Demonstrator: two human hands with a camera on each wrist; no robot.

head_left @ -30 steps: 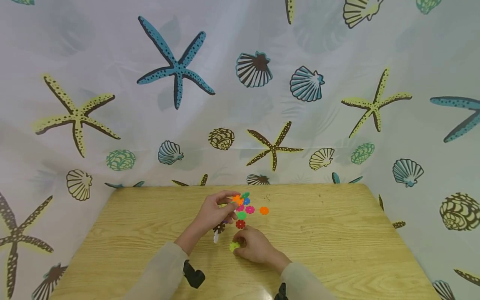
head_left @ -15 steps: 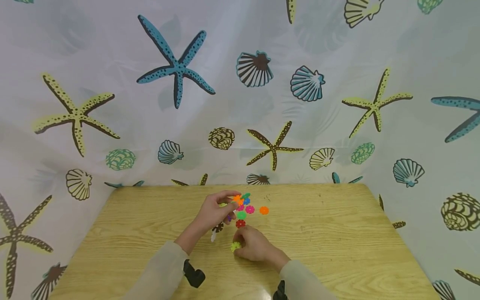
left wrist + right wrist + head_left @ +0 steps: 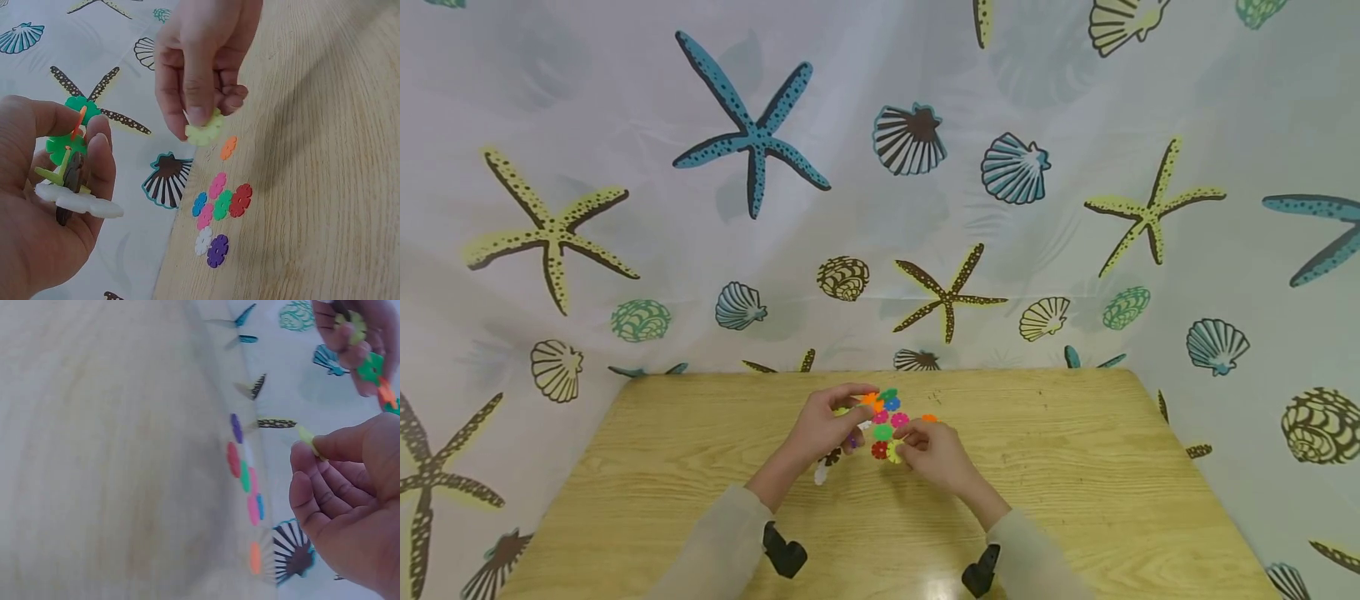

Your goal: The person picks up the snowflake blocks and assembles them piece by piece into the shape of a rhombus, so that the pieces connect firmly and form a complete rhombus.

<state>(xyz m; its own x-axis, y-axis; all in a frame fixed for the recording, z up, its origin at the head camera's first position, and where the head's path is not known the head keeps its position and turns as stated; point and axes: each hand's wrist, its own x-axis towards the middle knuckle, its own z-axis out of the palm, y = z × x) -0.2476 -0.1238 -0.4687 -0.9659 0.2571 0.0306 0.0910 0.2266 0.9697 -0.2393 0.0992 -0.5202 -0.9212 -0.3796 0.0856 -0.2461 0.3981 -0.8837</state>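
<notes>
Orange disc (image 3: 929, 417) partly hidden
The right hand (image 3: 936, 457) overlaps it, beyond the yellow disc (image 3: 892, 452); left of that disc, the left hand (image 3: 826, 425) partly obscures joined discs (image 3: 73, 174).

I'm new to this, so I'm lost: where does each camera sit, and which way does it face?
Head: on the person's head, facing forward and down at the wood-grain table; left hand, right hand and pale sleeves show.
Left wrist: worn there, facing the left hand's linked multicoloured flower-shaped plastic pieces; both hands show.
Right wrist: worn there, facing the yellow flower-shaped plastic disc pinched by the right hand; both hands show.
Both wrist views share the purple flower-shaped plastic disc.
</notes>
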